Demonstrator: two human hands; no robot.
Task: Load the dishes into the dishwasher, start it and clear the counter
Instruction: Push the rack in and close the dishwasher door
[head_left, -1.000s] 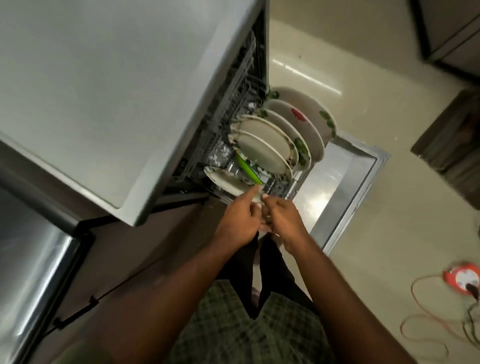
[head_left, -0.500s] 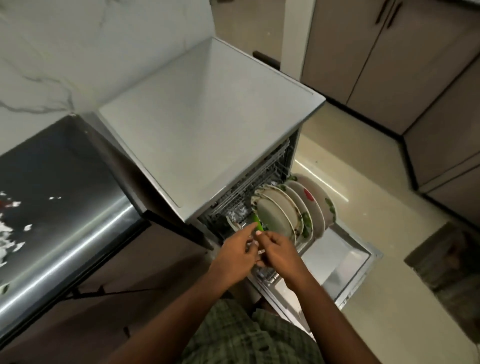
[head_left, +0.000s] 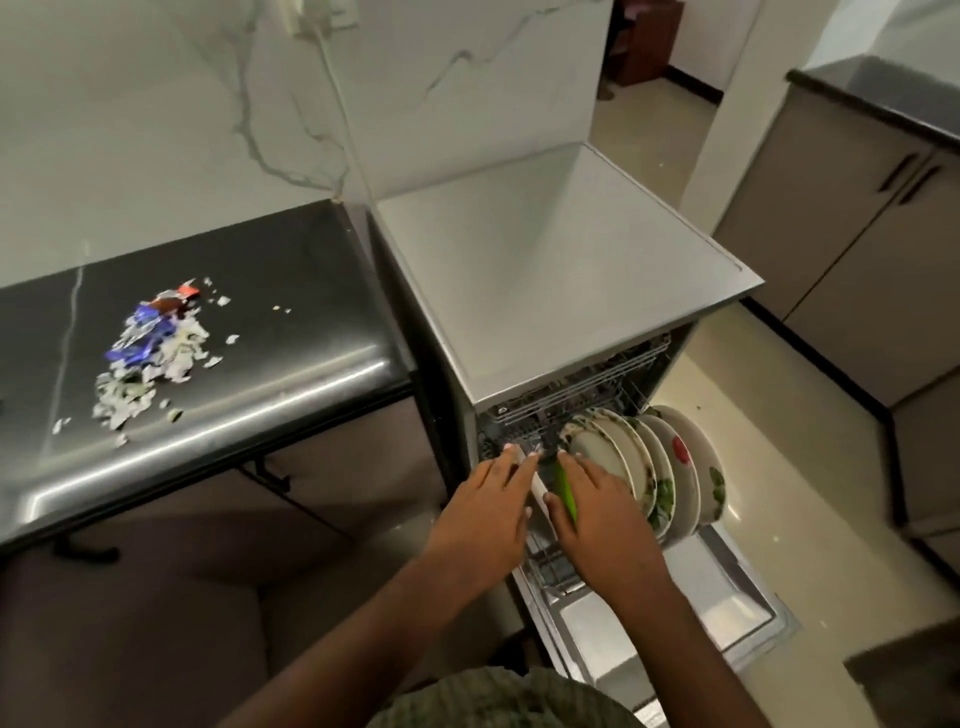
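Bare forearms, no sleeves showing; green-and-dark checked garment (head_left: 498, 699) at the frame's bottom edge.

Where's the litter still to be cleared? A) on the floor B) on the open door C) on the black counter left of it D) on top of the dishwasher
C: the torn scraps and wrappers lie on the black counter, left of the dishwasher.
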